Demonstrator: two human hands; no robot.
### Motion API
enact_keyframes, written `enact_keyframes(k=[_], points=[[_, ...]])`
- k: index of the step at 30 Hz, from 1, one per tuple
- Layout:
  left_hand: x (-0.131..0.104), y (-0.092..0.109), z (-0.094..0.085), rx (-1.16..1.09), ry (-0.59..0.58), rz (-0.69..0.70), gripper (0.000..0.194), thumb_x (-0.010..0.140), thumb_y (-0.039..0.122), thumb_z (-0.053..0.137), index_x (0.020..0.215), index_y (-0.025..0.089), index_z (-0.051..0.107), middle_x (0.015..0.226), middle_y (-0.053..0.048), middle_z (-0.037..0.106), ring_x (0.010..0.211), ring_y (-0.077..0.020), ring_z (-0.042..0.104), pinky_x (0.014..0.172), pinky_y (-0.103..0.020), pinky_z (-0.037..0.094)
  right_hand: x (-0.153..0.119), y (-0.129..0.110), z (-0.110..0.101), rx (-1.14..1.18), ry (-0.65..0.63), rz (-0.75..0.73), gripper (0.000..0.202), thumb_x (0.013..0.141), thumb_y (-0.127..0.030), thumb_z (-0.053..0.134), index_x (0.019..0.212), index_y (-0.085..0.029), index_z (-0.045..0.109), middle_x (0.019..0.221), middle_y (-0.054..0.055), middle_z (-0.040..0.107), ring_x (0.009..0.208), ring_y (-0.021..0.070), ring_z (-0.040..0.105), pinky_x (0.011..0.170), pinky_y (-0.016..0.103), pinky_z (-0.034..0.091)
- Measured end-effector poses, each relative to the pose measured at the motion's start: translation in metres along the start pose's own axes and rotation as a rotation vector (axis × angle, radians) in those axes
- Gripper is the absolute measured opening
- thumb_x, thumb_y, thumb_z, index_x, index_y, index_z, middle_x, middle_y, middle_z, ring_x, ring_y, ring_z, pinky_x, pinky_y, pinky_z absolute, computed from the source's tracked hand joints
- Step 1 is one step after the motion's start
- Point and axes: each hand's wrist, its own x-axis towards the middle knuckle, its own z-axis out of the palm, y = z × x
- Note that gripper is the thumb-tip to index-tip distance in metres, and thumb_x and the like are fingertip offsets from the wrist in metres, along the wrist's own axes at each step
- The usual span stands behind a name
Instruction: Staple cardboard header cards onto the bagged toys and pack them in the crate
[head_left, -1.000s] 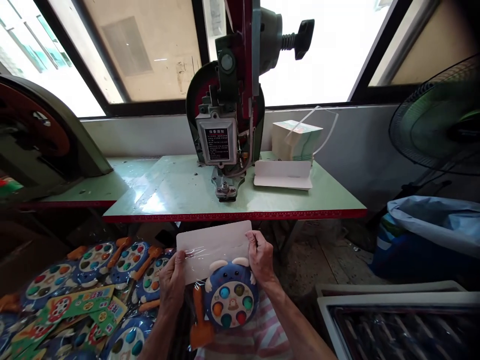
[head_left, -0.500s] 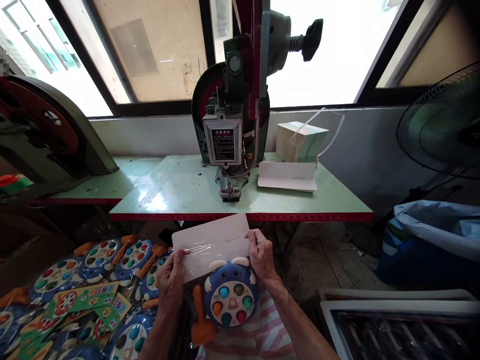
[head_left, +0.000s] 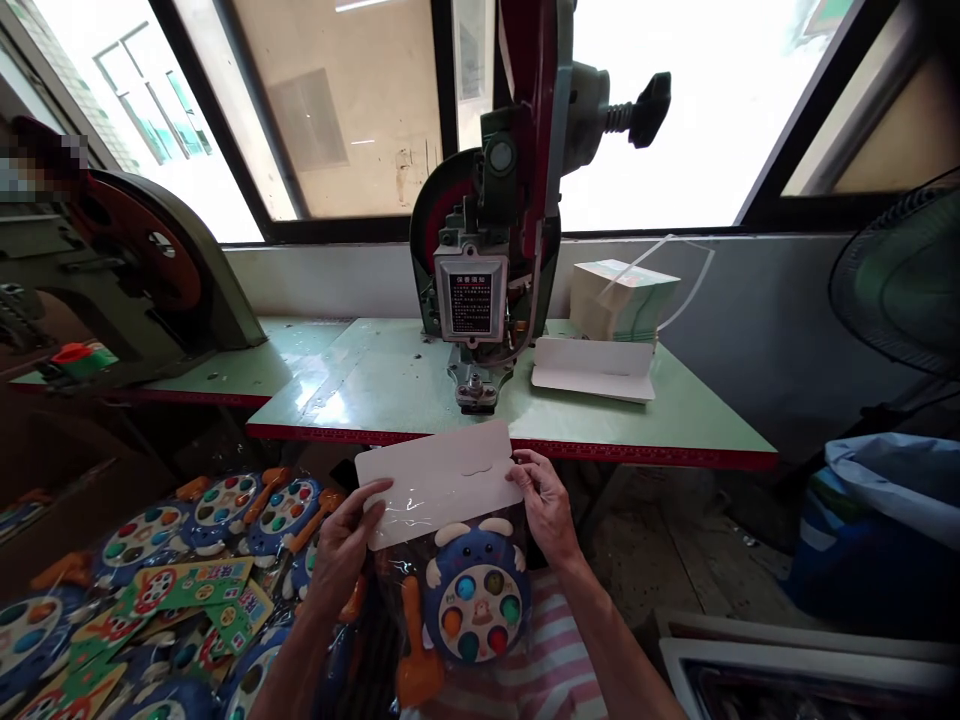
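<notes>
My left hand (head_left: pixel 346 540) pinches the left edge of a white folded card (head_left: pixel 435 480), and my right hand (head_left: pixel 546 505) holds its right edge. Below the card hangs a clear bag with a round blue toy (head_left: pixel 480 600) that has coloured buttons and pale ears. An orange hammer (head_left: pixel 416 650) lies beside the toy in the same bag. The card is tilted, its right side higher, just in front of the table edge. Behind it stands the stapling machine (head_left: pixel 474 300), its lower head (head_left: pixel 477 392) above the card.
Bagged blue toys (head_left: pixel 281 512) and green printed cards (head_left: pixel 195 585) pile up at lower left. On the green table (head_left: pixel 367 370) lie a folded white card (head_left: pixel 592 370) and a card stack (head_left: pixel 626 295). A fan (head_left: pixel 900 280) and blue sack (head_left: pixel 847 530) stand right.
The view has shifted, so the machine and table appear further right and slightly lower. My right fingers have loosened from a fist-like grip to a lighter pinch on the card.
</notes>
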Motion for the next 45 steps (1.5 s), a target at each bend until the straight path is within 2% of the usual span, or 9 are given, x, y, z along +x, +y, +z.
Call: enact_keyframes(k=[4,7,10,13,18,26,36,41,45], points=[[0.004,0.009,0.002,-0.126,-0.071,-0.001,0.063,0.086,0.042,0.077,0.144,0.03,0.055,0.11,-0.005,0.073,0.083,-0.0189,0.068,0.066,-0.024,0.055,0.0,-0.001,-0.004,0.028,-0.089,0.123,0.041,0.097,-0.055,0.057,0.082,-0.02,0.072,0.087,0.005,0.072,0.084,0.0218,0.064,0.074,0.029,0.048],[0.002,0.005,0.012,-0.261,0.038,-0.047,0.083,0.078,0.039,0.084,0.15,0.032,0.043,0.115,-0.005,0.073,0.09,-0.0219,0.072,0.074,-0.03,0.06,-0.004,-0.002,-0.002,0.022,-0.045,0.145,0.042,0.096,-0.057,0.057,0.083,-0.019,0.072,0.081,0.004,0.071,0.078,0.0209,0.063,0.072,0.028,0.046],[-0.002,-0.003,0.02,-0.289,0.129,-0.197,0.065,0.069,0.044,0.089,0.124,0.02,0.065,0.1,-0.006,0.077,0.078,-0.0222,0.073,0.065,-0.03,0.061,-0.007,-0.002,-0.001,0.03,-0.034,0.167,0.042,0.096,-0.057,0.057,0.086,-0.019,0.072,0.084,0.004,0.073,0.081,0.0215,0.063,0.074,0.029,0.046],[-0.004,-0.005,0.02,-0.323,0.116,-0.201,0.05,0.068,0.047,0.09,0.103,0.016,0.072,0.097,-0.007,0.077,0.073,-0.0198,0.072,0.06,-0.026,0.06,-0.007,-0.001,0.0,0.034,-0.039,0.192,0.041,0.095,-0.058,0.059,0.087,-0.02,0.069,0.082,0.003,0.07,0.077,0.0203,0.06,0.068,0.028,0.045],[-0.002,0.002,0.014,-0.344,0.023,-0.134,0.05,0.075,0.045,0.086,0.113,0.016,0.073,0.106,-0.009,0.077,0.085,-0.0225,0.073,0.068,-0.029,0.062,-0.005,-0.003,0.0,0.032,0.019,0.171,0.04,0.092,-0.06,0.062,0.084,-0.021,0.063,0.077,0.002,0.064,0.073,0.0195,0.057,0.064,0.028,0.044],[-0.002,-0.007,0.016,-0.23,0.112,-0.078,0.046,0.083,0.052,0.076,0.11,0.015,0.073,0.101,-0.008,0.078,0.085,-0.024,0.073,0.074,-0.031,0.06,-0.005,-0.006,0.004,-0.061,0.082,0.132,0.043,0.092,-0.064,0.06,0.083,-0.022,0.06,0.075,0.003,0.066,0.068,0.0197,0.058,0.062,0.029,0.045],[-0.002,-0.009,0.02,-0.24,0.173,-0.114,0.057,0.073,0.058,0.082,0.109,0.014,0.073,0.094,-0.009,0.078,0.081,-0.0255,0.073,0.069,-0.031,0.058,-0.006,-0.002,0.004,-0.124,0.109,0.11,0.04,0.094,-0.06,0.059,0.086,-0.022,0.06,0.08,0.004,0.067,0.073,0.0204,0.061,0.066,0.029,0.046],[-0.002,-0.003,0.016,-0.29,0.087,-0.165,0.053,0.077,0.053,0.081,0.114,0.016,0.07,0.101,-0.008,0.078,0.083,-0.0249,0.074,0.068,-0.031,0.059,-0.002,0.002,0.003,0.041,0.117,0.167,0.036,0.089,-0.057,0.068,0.091,-0.021,0.062,0.085,0.005,0.069,0.079,0.0218,0.064,0.07,0.031,0.051],[0.0,0.006,0.006,-0.26,-0.037,-0.162,0.053,0.079,0.052,0.08,0.119,0.018,0.068,0.106,-0.008,0.077,0.086,-0.0244,0.073,0.071,-0.031,0.06,0.006,0.0,-0.006,0.362,-0.056,0.287,0.049,0.085,-0.048,0.073,0.125,-0.023,0.06,0.082,0.0,0.067,0.075,0.0192,0.064,0.068,0.029,0.052]])
